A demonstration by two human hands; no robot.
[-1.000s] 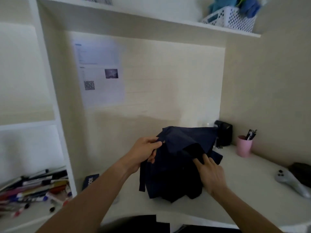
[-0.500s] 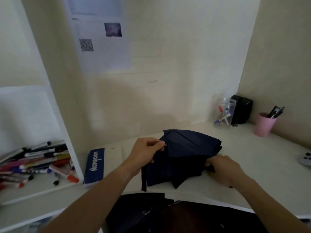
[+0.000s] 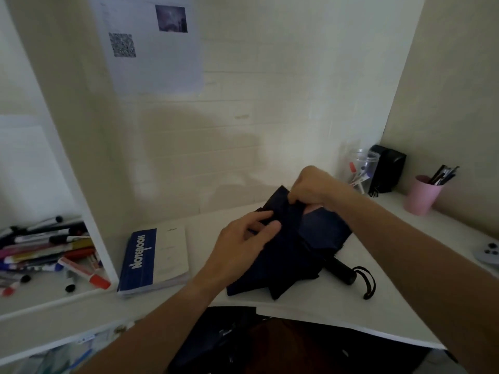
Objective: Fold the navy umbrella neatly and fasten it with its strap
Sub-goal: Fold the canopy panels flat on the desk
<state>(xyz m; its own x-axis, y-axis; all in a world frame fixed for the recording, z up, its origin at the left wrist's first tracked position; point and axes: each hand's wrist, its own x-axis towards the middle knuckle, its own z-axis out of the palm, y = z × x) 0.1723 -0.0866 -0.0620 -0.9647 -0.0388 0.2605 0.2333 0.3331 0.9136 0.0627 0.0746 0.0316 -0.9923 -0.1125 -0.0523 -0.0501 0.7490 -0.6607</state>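
The navy umbrella (image 3: 291, 255) lies collapsed on the white desk (image 3: 405, 292), its loose fabric panels bunched and spread. Its black handle (image 3: 340, 271) with a black wrist loop (image 3: 368, 283) points toward the right front. My left hand (image 3: 243, 238) pinches a fold of the canopy on the left side. My right hand (image 3: 310, 186) grips the fabric at the far top end, fingers closed on it. I cannot make out the fastening strap among the dark folds.
A blue-and-white notebook (image 3: 155, 259) lies left of the umbrella. Several markers (image 3: 46, 252) sit heaped on the left shelf. At the back right stand a clear jar (image 3: 360, 171), a black box (image 3: 387, 168) and a pink pen cup (image 3: 421, 194). A grey controller (image 3: 488, 253) rests at the right edge.
The umbrella went from held up to lying on the desk, handle now showing. My right hand moved from the lower right to the far top end; my left hand shifted onto the left fold.
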